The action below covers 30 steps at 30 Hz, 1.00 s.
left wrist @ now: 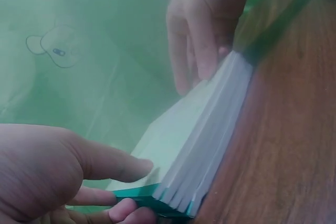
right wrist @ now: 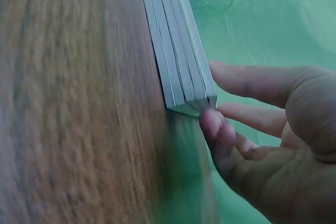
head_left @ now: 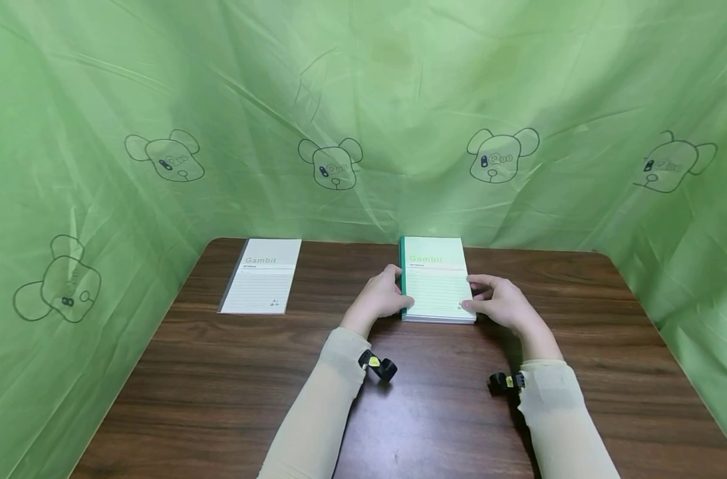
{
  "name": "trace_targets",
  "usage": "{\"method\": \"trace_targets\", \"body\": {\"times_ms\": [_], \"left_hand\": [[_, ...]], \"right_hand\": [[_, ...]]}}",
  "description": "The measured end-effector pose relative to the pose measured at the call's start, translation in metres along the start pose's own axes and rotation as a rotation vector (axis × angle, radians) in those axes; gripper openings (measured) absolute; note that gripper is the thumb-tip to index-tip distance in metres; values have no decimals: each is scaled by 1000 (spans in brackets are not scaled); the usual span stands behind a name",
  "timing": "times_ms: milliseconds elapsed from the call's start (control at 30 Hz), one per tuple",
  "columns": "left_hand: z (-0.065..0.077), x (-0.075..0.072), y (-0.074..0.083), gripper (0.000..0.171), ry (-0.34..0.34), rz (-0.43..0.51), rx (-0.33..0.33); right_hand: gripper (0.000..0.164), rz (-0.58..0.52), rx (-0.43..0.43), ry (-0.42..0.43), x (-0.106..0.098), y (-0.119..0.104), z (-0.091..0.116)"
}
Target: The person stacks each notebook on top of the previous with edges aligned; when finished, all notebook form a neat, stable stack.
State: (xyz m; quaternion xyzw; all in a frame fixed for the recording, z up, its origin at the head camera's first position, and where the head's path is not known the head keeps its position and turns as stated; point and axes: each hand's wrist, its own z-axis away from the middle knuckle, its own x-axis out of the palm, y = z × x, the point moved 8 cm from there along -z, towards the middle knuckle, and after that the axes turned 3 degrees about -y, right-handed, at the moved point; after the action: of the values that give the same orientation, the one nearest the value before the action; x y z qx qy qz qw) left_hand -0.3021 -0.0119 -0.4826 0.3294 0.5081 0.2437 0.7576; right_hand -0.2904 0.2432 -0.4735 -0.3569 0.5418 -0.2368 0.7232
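Observation:
A neat stack of several notebooks [head_left: 436, 283] lies on the table, its top cover pale with green "Gambit" lettering and a green spine. At the spine side, my left hand [head_left: 380, 294] holds the stack, thumb [left wrist: 137, 167] on the cover and fingers curled against the spine. My right hand [head_left: 502, 301] grips the opposite long side near the front corner, with fingertips [right wrist: 214, 121] on the edge. The layered page edges [right wrist: 176, 51] look nearly even in the right wrist view. Part of the right fingers is hidden behind the stack in the left wrist view.
Farther left on the brown wooden table [head_left: 219, 372] lies a single notebook [head_left: 261, 278] with a dark spine and grey lettering. A green curtain [head_left: 393, 86] with bear-head drawings hangs around the table's back and sides. Wrist cameras [head_left: 380, 366] are strapped over both sleeves.

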Motion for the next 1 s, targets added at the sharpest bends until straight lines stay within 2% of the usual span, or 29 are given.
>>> {"method": "trace_targets", "body": {"times_ms": [167, 300, 467, 600, 767, 933, 1000], "left_hand": [[4, -4, -1, 69, -4, 32, -6], [9, -12, 0, 63, 25, 14, 10], [22, -33, 3, 52, 139, -66, 88], [42, -57, 0, 48, 228, -156, 176], [73, -90, -29, 48, 308, -269, 194], [103, -132, -73, 49, 366, -261, 162], [110, -150, -95, 49, 375, -238, 124]], "right_hand": [[60, 64, -45, 92, -4, -14, 1], [51, 43, -97, 150, 0, -37, 6], [41, -48, -179, 138, 27, -74, 12], [37, -96, -240, 96, 59, -101, 14], [33, -121, -274, 45, 91, -124, 10], [30, -117, -254, 34, 111, -140, -3], [30, -132, -241, 29, 120, -146, -9]]}}
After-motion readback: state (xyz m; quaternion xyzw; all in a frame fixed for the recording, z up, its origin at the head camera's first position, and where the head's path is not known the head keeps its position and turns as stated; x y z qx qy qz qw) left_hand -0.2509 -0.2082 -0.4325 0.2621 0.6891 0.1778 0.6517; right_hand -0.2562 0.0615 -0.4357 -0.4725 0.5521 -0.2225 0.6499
